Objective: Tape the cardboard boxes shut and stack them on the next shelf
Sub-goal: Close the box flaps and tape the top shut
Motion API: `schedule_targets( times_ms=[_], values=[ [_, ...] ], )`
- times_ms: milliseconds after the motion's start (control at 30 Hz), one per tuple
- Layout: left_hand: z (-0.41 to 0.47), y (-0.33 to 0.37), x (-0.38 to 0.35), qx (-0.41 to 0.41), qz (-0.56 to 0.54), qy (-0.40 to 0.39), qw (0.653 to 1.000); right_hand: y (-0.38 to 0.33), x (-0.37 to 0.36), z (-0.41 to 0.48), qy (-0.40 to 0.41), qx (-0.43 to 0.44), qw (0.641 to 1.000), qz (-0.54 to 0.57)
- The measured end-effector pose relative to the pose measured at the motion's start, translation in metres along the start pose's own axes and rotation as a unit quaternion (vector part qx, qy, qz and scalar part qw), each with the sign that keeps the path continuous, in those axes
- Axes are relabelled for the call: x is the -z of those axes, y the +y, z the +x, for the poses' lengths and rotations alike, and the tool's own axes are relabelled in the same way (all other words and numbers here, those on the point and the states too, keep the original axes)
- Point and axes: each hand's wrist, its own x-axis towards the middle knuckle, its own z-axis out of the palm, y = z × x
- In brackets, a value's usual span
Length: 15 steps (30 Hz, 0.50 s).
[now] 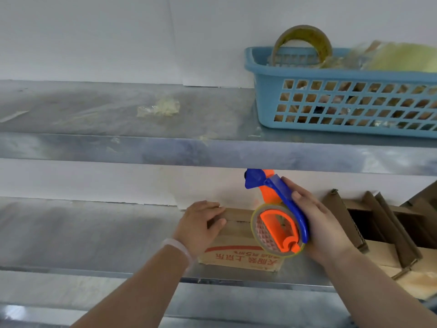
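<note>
The left hand (201, 224) is gripping the top left edge of the box (241, 254), which is sitting on the lower shelf (94, 233). The right hand (324, 228) is holding the dispenser (276, 218) just over the box, while a basket (354, 102) with a tape roll (302, 41) is standing on the upper shelf (94, 110).

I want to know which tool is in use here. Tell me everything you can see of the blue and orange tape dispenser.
The blue and orange plastic tape dispenser has a curved blue handle, an orange hub with a waffle-textured face, and a roll of clear tape around it. Its blue nose points up toward the metal shelf edge. The right hand grips the handle, holding it tilted over the small printed cardboard box; whether it touches the box cannot be told.
</note>
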Motion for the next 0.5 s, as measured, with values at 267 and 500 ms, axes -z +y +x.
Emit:
schedule_targets(
  times_ms=[267, 500],
  values=[
    [0.001, 0.003, 0.003, -0.026, 0.002, 0.073, 0.997, 0.001, -0.011, 0.013, -0.037, 0.039, 0.987, -0.151],
    [0.004, 0.047, 0.044, 0.165, -0.617, -0.099, 0.763, 0.001, -0.011, 0.016, -0.092, 0.039, 0.979, -0.178]
  ],
)
